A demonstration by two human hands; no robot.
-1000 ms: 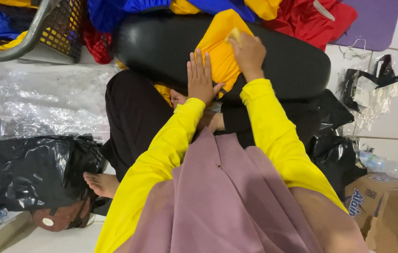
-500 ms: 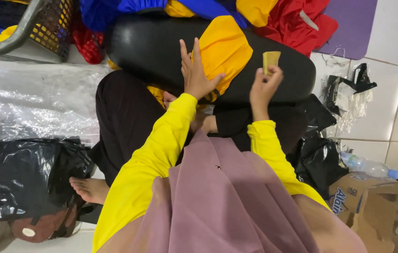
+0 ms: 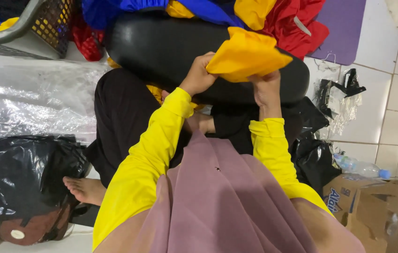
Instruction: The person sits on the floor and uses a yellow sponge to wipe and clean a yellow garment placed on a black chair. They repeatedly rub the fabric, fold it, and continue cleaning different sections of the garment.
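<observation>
- Left hand (image 3: pixel 199 75): closed on the near-left edge of the yellow cloth (image 3: pixel 248 54), fingers curled over the hem, wrist bent upward.
- Right hand (image 3: pixel 265 89): pinching the same cloth from below at its near-right edge; fingers narrow, thumb side hidden under the fabric.
- Yellow cloth: folded into a compact flat packet, lifted between both hands, its far end lying over the black cushion (image 3: pixel 171 51) just beyond the knuckles.
- Black cushion: long, glossy, lying across the lap directly ahead of both hands.
- Beyond the hands: heap of red, blue and yellow fabric (image 3: pixel 274 14). Far left of the left hand: a basket (image 3: pixel 44 21). Below the left forearm: clear plastic sheet (image 3: pixel 30 98) and a black plastic bag (image 3: pixel 21 173).
- Right of the right hand: a water bottle (image 3: pixel 360 166) and a cardboard box (image 3: pixel 372 201) on the tiled floor.
- Step in hand (judgement): folding the yellow piece on the cushion; the packet looks nearly finished, with both hands gripping its near edge.
- Next move calls for (judgement): even tension from both hands so the layers stay aligned, then laying it flat on the cushion; uneven pull would open the fold.
</observation>
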